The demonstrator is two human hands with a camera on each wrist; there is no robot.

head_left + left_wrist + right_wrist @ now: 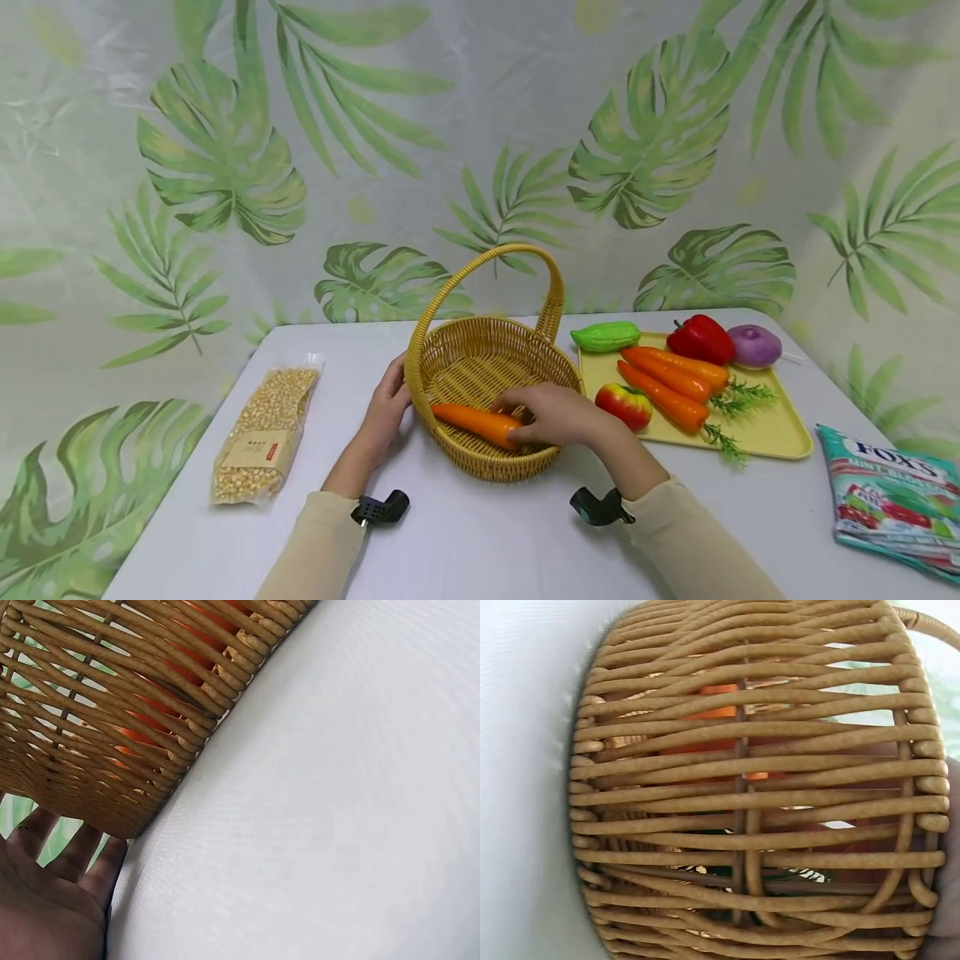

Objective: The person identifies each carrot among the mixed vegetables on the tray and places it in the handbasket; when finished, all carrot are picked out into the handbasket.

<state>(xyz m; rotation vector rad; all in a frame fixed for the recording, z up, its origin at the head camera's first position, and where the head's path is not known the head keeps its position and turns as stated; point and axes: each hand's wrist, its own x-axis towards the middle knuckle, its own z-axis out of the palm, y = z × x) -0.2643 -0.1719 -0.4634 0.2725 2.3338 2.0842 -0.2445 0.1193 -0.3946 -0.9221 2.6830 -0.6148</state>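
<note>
A round wicker basket [487, 471] with a tall arched handle stands in the middle of the table. Inside it, along the near side, lies an orange carrot [468, 419]. Reaching in over the rim, my right hand [558, 414] grips the carrot's thick end between thumb and fingers. My left hand [386, 408] rests against the basket's left side, its fingers extended along the wall in the left wrist view. Through the weave [742, 795] in the right wrist view, orange and some green show; the right fingers are mostly hidden there.
On the right, a yellow tray [780, 433] bears several carrots [675, 379], a red-yellow apple [624, 405], a green bitter melon [606, 336], a red pepper [702, 339] and a purple onion [753, 346]. A corn kernel bag [266, 433] lies left, a Fox's candy bag [896, 500] far right.
</note>
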